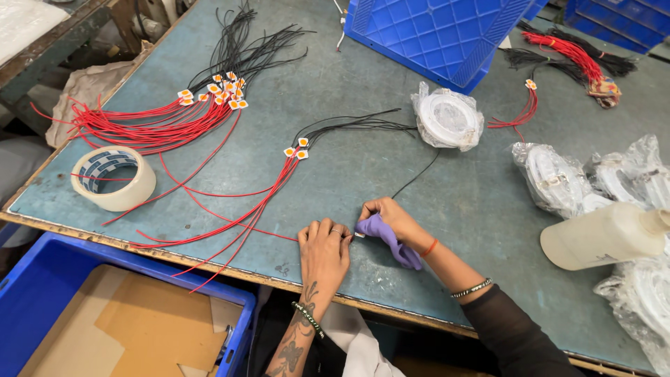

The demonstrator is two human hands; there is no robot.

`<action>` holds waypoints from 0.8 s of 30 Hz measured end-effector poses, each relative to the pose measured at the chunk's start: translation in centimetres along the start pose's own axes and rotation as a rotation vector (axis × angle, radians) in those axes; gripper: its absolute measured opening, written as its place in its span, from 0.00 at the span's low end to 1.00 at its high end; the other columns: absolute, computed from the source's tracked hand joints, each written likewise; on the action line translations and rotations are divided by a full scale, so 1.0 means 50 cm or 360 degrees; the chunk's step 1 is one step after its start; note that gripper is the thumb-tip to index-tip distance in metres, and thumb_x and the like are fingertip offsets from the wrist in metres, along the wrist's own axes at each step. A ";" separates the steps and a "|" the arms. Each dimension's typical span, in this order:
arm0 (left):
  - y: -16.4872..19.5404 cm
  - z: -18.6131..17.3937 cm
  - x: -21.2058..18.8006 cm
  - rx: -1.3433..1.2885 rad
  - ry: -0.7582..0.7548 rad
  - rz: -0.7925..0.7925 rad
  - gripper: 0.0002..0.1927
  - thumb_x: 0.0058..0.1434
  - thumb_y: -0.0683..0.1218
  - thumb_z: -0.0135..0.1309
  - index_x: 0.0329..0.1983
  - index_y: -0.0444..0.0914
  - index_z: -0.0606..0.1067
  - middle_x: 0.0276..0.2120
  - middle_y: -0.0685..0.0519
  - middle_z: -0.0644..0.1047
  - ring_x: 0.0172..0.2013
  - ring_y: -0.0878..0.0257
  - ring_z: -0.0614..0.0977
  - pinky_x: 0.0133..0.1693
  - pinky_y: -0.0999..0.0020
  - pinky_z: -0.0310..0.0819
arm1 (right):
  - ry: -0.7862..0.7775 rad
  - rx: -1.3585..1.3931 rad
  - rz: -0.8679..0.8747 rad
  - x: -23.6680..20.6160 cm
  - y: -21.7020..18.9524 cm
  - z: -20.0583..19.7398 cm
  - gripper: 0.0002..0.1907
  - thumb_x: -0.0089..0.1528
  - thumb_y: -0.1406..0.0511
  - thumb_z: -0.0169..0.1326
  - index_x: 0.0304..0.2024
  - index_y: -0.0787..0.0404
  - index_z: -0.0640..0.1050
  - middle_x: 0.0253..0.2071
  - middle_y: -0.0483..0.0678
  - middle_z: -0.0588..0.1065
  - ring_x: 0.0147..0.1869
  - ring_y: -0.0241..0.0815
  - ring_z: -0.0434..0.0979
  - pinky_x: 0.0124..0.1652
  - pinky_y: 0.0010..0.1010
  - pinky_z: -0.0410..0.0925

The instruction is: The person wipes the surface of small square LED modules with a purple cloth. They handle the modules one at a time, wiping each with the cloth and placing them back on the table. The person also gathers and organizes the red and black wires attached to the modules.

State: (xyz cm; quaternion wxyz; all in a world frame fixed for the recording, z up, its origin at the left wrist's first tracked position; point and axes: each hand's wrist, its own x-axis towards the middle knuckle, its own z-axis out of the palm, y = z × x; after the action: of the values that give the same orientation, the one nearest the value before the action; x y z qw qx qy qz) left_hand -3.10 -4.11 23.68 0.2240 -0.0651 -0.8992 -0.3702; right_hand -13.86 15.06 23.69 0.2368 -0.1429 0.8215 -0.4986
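- My left hand (323,250) lies flat near the front edge of the surface (447,202), fingertips pinched together on the end of a red wire (269,233).
- My right hand (392,218), just right of my left hand, is closed around a purple cloth (391,241); its fingertips meet the left ones at a small metal wire tip, where a black wire (415,178) also arrives.
- Left of my left hand, past the edge, sits a blue crate (28,293) lined with cardboard.
- Farther left of it lies a roll of tape (114,179).
- Beyond my left hand, a small bundle of wires (293,157) fans out; a bigger bundle (181,115) lies farther left.
- Far right of it are bagged white coils (447,117) and a white bottle (604,235).
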 end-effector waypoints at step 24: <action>0.001 0.002 -0.003 0.0026 0.0007 -0.0001 0.04 0.57 0.43 0.60 0.34 0.39 0.78 0.35 0.52 0.73 0.42 0.54 0.74 0.51 0.55 0.61 | 0.0005 -0.0067 -0.0096 0.007 -0.001 0.007 0.07 0.50 0.67 0.62 0.25 0.66 0.79 0.23 0.42 0.77 0.29 0.29 0.72 0.31 0.26 0.67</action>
State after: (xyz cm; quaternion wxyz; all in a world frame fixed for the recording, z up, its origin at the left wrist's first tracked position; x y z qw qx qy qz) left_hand -2.97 -4.00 23.60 0.2265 -0.0621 -0.9017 -0.3630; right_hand -13.95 14.61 23.52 0.2174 -0.1720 0.8276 -0.4882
